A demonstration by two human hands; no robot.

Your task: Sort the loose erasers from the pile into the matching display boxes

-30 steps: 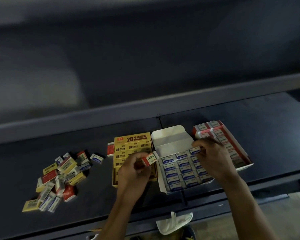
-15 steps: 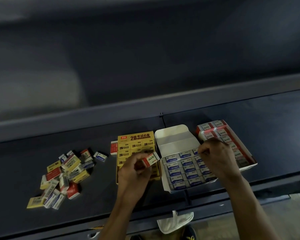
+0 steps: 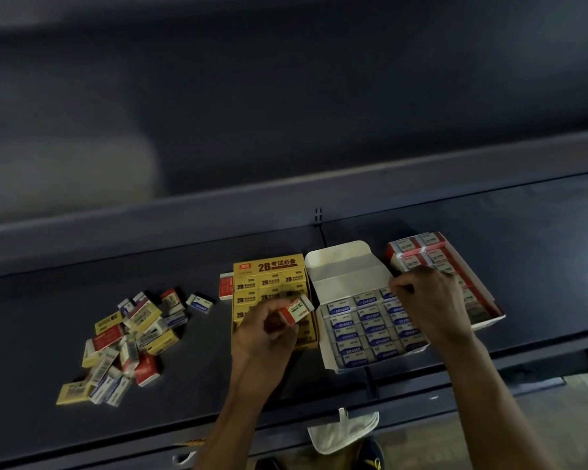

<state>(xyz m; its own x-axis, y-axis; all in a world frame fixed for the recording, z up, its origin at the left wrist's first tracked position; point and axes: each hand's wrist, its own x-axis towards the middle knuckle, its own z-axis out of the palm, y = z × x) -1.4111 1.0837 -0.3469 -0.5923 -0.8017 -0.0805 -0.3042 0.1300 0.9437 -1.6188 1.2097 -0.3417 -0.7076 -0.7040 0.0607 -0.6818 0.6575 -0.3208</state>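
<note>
Eraser [image 3: 297,310] pinched by one end in left hand [image 3: 265,334] fingertips, jutting out to the right above yellow box [image 3: 269,266]. Right hand [image 3: 431,303] curled over far right corner of white box [image 3: 343,266]; whether gripping anything, cannot tell. Pile [image 3: 129,337] well left. Versus a second ago: same pinch, hands barely shifted.

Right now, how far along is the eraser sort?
Looks partway. Done: the yellow box, the blue-eraser box and the red box each show rows of matching erasers. In hand: the left hand grips a red-and-white eraser above the yellow box; the right hand curls its fingers at the blue-eraser box's far corner, contents unseen. Left: the mixed pile on the shelf.
</note>
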